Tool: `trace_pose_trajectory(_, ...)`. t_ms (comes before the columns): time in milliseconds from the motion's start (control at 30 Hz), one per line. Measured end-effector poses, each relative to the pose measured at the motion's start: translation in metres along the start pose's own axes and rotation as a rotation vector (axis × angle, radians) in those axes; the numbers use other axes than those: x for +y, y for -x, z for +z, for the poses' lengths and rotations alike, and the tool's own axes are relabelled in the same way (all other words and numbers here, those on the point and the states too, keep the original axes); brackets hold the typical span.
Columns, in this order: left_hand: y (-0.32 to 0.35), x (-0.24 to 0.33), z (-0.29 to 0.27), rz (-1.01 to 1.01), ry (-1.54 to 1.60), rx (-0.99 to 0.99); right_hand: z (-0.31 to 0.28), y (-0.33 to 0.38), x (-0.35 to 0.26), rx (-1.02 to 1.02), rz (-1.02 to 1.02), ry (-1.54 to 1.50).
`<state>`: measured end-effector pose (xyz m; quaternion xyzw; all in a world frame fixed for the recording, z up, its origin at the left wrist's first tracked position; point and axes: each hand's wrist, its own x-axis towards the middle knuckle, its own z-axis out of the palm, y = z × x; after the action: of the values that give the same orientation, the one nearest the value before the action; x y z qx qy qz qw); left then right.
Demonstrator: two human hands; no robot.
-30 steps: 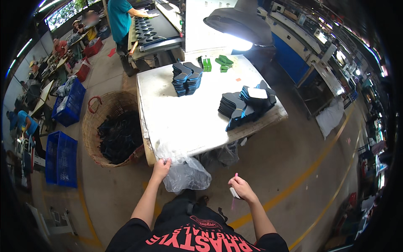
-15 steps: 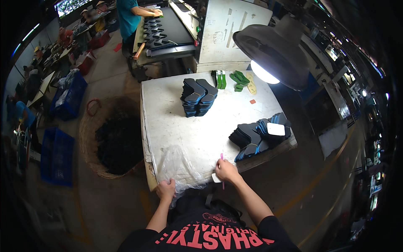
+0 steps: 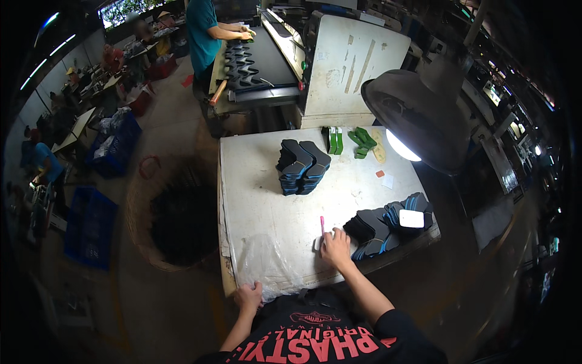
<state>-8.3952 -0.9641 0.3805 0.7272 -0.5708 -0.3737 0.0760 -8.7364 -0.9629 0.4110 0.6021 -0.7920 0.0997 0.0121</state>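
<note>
My left hand [image 3: 249, 296] is closed on the edge of a clear plastic bag [image 3: 267, 262], which lies crumpled over the table's near left corner. Over the front part of the table, my right hand [image 3: 336, 247] has its fingers closed around the lower part of a slim pink pen [image 3: 322, 225]. A small white piece [image 3: 317, 243] shows just left of those fingers; whether they grip it too is unclear. Right of this hand lie banded stacks of dark, blue-edged curved pieces [image 3: 371, 227], with a white card [image 3: 411, 218] on top. Another such pair of stacks [image 3: 301, 167] stands mid-table.
Green pieces [image 3: 364, 142] lie at the white table's [image 3: 254, 200] far side. A lamp [image 3: 418, 115] hangs over the right corner. Left of the table stands a wicker basket [image 3: 142, 233] of dark pieces. A co-worker in teal [image 3: 204, 36] works at a machine beyond.
My right hand has moved forward and slightly right, away from the table's front edge, with the pen. My left hand keeps hold of the bag's edge. The whole view has shifted.
</note>
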Motion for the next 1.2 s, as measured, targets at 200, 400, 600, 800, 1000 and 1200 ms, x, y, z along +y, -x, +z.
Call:
trace_pose_trajectory(200,-0.017,0.006,-0.012,-0.221,0.35,-0.303,-0.008,0.031,-0.046,-0.516,-0.178,-0.757)
trace_pose_trajectory(400,0.005,0.079,-0.069,0.364,0.577,-0.82,-0.02,0.037,-0.087,-0.914,-0.391,-0.848)
trace_pose_trajectory(600,0.055,0.171,-0.174,0.823,0.598,-0.539,-0.056,0.026,-0.07,-0.81,-0.232,-1.239)
trace_pose_trajectory(800,0.065,0.202,-0.281,1.185,0.308,0.242,-0.124,-0.018,-0.032,-0.225,0.227,-1.435)
trace_pose_trajectory(1000,0.086,0.194,-0.323,0.895,-0.136,0.613,-0.207,-0.035,0.019,0.496,0.203,-0.768)
trace_pose_trajectory(1200,0.058,0.147,-0.343,0.625,-0.368,0.698,-0.235,-0.033,0.045,0.56,0.329,-0.65)
